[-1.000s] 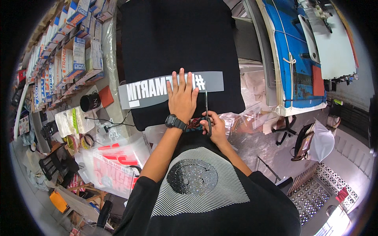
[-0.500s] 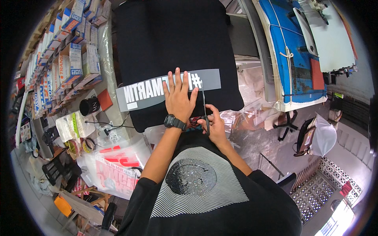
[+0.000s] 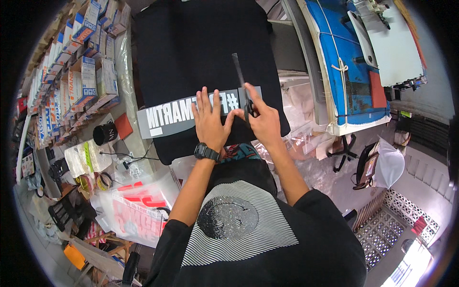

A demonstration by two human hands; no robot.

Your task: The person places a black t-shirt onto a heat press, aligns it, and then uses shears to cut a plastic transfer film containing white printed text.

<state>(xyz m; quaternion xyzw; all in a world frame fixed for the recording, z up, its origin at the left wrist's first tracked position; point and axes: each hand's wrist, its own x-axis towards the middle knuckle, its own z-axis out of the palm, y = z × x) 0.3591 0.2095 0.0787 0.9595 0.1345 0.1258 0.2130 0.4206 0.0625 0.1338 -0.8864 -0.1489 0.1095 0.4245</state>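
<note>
A grey film strip (image 3: 191,125) with white mirrored lettering lies across black fabric (image 3: 201,52) in front of me. My left hand (image 3: 210,126) rests flat on the strip, fingers stretched out and slightly apart. Close to its thumb, my right hand (image 3: 264,123) is closed round the handles of a pair of scissors (image 3: 238,69). The blades point away from me and reach past the strip's far edge, over the fabric. A short end of the strip (image 3: 258,91) shows to the right of the scissors, partly hidden by my right hand.
Stacked cardboard boxes (image 3: 82,79) line the left side. A black mug (image 3: 105,134), tape rolls (image 3: 103,181) and printed plastic sheets (image 3: 136,213) lie nearer on the left. To the right stands a blue-topped machine (image 3: 337,52) with a tied cord; a bag (image 3: 370,165) is beyond.
My right hand and the scissors have moved away from me, from the strip's near edge to across it. My left hand stays flat on the strip, slightly shifted.
</note>
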